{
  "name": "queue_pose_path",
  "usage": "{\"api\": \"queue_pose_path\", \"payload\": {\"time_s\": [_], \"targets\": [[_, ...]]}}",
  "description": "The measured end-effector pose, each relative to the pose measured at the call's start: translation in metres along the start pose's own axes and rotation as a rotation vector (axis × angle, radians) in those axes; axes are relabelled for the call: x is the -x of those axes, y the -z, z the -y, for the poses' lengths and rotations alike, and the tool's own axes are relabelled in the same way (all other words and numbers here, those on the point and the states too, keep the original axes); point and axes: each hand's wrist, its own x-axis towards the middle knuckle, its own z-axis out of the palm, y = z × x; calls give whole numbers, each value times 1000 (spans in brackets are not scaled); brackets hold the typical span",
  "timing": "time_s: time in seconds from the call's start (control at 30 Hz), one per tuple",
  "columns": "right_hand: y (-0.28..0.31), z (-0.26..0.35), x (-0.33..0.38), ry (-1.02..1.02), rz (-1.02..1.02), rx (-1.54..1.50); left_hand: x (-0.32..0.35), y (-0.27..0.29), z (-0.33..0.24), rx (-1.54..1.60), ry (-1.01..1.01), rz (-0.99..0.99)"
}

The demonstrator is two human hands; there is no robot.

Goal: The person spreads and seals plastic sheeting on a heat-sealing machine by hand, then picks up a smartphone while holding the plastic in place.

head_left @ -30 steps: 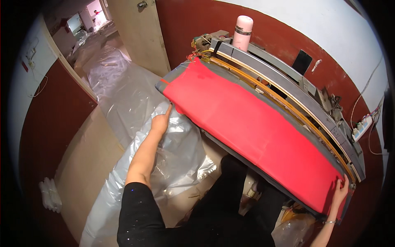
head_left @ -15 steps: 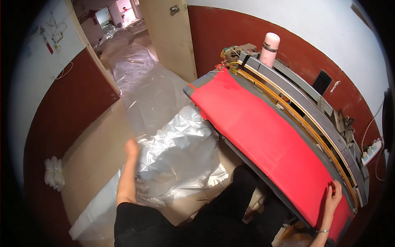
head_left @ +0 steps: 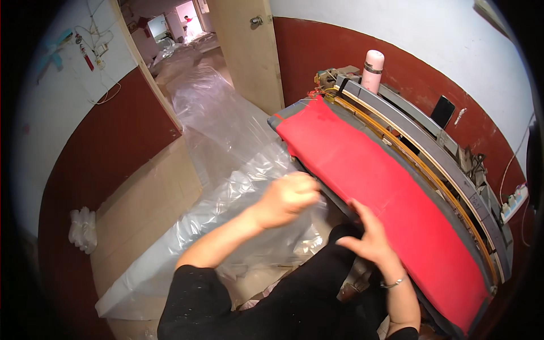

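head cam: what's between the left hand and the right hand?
In the head view, crumpled clear plastic sheeting and the near edge of the long red cloth-covered table fill the gap between the left hand and right hand; the hands are apart.

Person, seen from above. Clothing: black top, the left sleeve ending at about the elbow, its fabric flecked with small pale specks; black trousers, plain. Left hand (head_left: 288, 197): bare, forearm uncovered, no ring or watch visible. Right hand (head_left: 367, 238): bare, with a thin silver-coloured bracelet (head_left: 393, 281) round the wrist. No gloves on either.
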Motion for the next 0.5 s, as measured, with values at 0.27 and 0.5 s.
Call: {"api": "queue_pose_path", "payload": {"time_s": [0.27, 0.5], "targets": [[-62, -20, 50, -190, 105, -336, -63, -13, -60, 350, 107, -22], [-5, -63, 175, -463, -213, -70, -139, 10, -88, 558, -79, -404]]}}
